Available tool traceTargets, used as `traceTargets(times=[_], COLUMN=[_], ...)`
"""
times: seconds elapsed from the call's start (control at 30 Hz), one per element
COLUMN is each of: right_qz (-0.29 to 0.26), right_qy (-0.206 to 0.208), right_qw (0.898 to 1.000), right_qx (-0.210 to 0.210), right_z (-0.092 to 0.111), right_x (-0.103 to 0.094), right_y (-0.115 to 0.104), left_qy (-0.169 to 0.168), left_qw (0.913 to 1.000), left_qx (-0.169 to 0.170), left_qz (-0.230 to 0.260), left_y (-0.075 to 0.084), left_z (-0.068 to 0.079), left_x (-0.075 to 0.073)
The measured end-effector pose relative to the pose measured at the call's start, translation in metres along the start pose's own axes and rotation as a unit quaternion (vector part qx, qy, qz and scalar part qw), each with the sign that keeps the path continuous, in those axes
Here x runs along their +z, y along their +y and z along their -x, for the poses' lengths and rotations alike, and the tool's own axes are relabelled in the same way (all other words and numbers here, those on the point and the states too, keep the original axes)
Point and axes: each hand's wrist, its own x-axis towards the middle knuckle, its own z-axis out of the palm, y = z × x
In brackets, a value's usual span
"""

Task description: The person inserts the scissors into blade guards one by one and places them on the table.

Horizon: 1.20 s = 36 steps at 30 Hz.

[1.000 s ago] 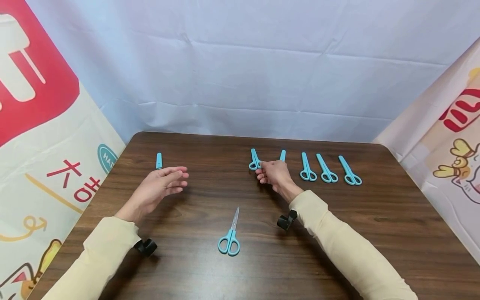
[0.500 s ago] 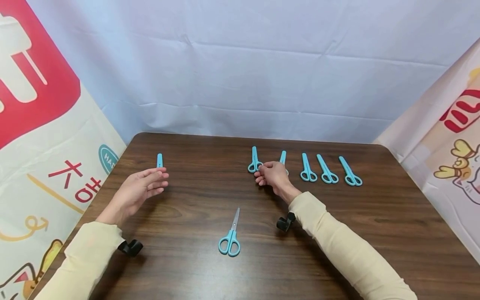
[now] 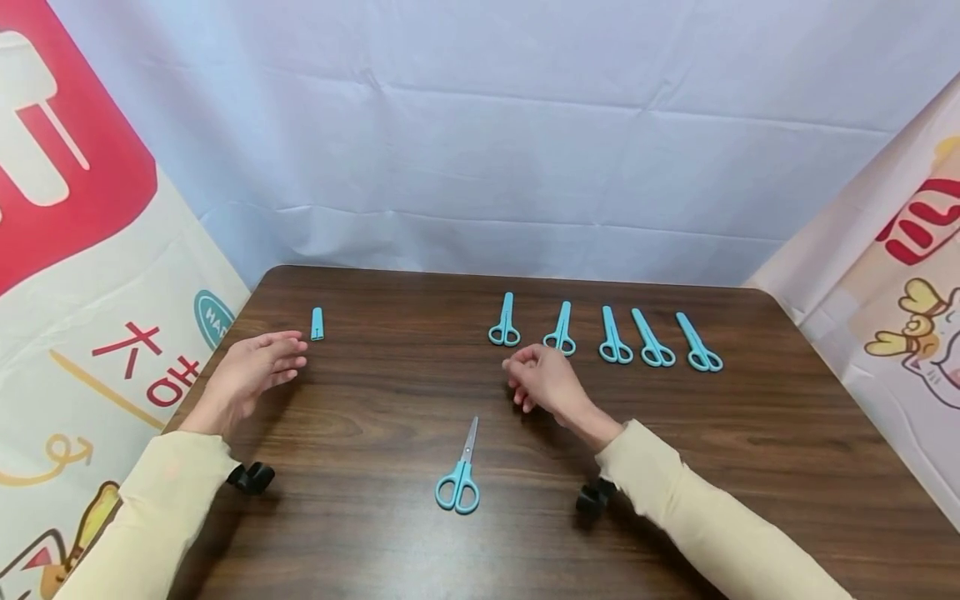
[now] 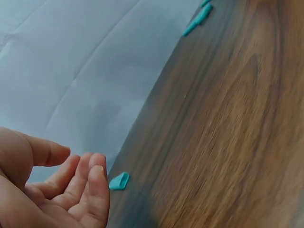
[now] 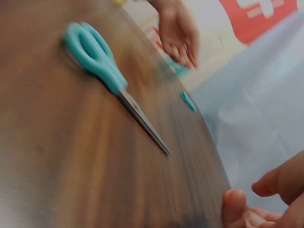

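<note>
My left hand (image 3: 251, 373) hovers over the table's left side with loosely bent fingers and holds nothing. Just beyond its fingertips lies a turquoise scissors cover (image 3: 317, 324), whose hollow end shows in the left wrist view. My right hand (image 3: 549, 382), holding nothing, has its fingers loosely curled just in front of two covered scissors: the leftmost pair (image 3: 507, 315) and its neighbour (image 3: 561, 321). Between the hands, nearer to me, lies one uncovered pair of scissors (image 3: 467, 468), turquoise-handled, blades together and pointing away. That pair looms large in the right wrist view.
Three more covered scissors continue the row to the right: one pair (image 3: 613, 335), another (image 3: 653, 337) and the rightmost (image 3: 698, 342). The dark wooden table (image 3: 390, 383) ends at a white cloth (image 3: 480, 167) behind. Printed cloths hang at both sides.
My right hand has let go of the leftmost covered scissors, set slightly further left, and drawn back toward me. My left hand has moved left, uncovering the loose cover from view.
</note>
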Motion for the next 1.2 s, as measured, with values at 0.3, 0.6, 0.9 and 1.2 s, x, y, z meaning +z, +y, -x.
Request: traceTargets(times=[0.3, 0.6, 0.9, 1.2], right_qz=[0.149, 0.256, 0.32, 0.35], right_qy=[-0.091, -0.114, -0.113, -0.092], right_qw=[0.984, 0.957, 0.935, 0.922], right_qx=[-0.027, -0.072, -0.097, -0.137], right_z=[0.06, 0.092, 0.1, 0.099], right_x=[0.013, 0.034, 0.047, 0.054], right_y=[0.0, 0.002, 0.001, 0.001], left_qy=[0.036, 0.042, 0.055, 0.125], left_qw=[0.9983, 0.9986, 0.9982, 0.9862], left_qx=[-0.004, -0.016, -0.023, -0.012], left_qz=[-0.046, -0.029, -0.011, -0.108], left_y=[0.002, 0.002, 0.002, -0.003], left_z=[-0.016, -0.033, -0.053, -0.069], left_x=[-0.007, -0.007, 0.001, 0.009])
